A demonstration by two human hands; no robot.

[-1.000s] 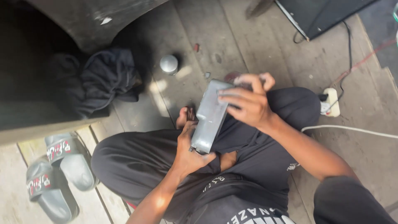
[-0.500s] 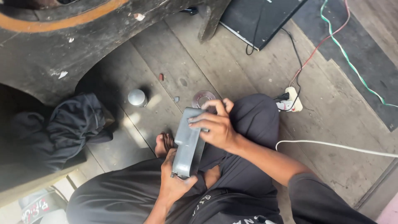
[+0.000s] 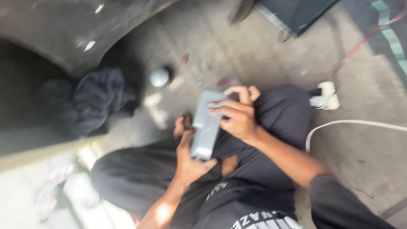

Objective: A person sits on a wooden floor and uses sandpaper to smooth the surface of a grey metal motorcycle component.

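Note:
I sit cross-legged in black trousers on a plank floor, and the picture is blurred by motion. A flat grey metal box stands on edge over my lap. My left hand grips its lower end from underneath. My right hand wraps over its upper end, fingers curled across the top edge.
A small round silver object lies on the floor ahead. A dark bundle of cloth sits to the left. A white plug block with a white cable lies at the right. A black case stands at the top. Sandals lie lower left.
The camera has swung a little and the picture has blurred. Both hands keep the same hold on the grey box over my lap.

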